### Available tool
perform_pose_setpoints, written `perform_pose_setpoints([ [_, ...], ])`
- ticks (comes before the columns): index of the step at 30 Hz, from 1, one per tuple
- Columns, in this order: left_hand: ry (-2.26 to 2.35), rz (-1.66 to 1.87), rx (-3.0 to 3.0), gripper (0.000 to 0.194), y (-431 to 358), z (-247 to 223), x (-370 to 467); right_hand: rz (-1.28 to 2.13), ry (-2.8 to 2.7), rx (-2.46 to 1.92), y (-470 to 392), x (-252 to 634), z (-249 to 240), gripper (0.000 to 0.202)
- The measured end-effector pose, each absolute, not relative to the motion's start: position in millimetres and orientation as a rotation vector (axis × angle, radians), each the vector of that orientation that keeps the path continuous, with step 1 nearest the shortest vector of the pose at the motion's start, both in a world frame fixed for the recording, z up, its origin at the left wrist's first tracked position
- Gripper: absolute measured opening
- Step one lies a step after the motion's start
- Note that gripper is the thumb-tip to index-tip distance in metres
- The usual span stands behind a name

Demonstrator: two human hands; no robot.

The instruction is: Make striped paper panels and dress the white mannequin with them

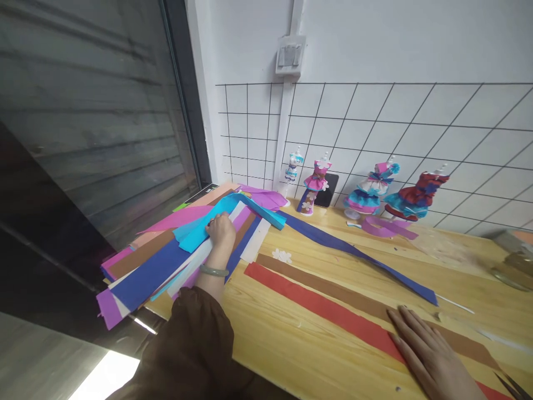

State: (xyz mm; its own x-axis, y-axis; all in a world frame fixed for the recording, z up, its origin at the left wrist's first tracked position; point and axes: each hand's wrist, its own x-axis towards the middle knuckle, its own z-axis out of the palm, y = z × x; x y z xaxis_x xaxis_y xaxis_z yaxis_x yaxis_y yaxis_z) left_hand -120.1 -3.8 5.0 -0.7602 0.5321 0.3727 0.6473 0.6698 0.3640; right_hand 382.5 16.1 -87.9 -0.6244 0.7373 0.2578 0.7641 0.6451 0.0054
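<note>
My left hand, with a green bangle at the wrist, is closed on a bright blue paper strip. Under it lies a heap of coloured strips, among them a dark blue one and a purple one. My right hand rests flat with its fingers stretched over a brown strip and a red strip, which lie side by side on the wooden table. A long dark blue strip runs across the table behind them.
Small dress forms in coloured paper, such as a pink one and a red one, stand along the wall beside a black phone. White paper flowers lie mid-table. Scissors and a glass jar are at the right.
</note>
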Motion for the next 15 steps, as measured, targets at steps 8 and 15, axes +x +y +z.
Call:
perform_pose_setpoints([
  [8, -2.554, -0.776, -0.961, 0.027, -9, 13, -112, -0.2, -2.667, -1.198, 17, 385, -90, 0.054],
  [15, -2.364, -0.896, -1.247, 0.037, -3, 14, -92, -0.202, -2.654, -1.171, 16, 384, -90, 0.054],
])
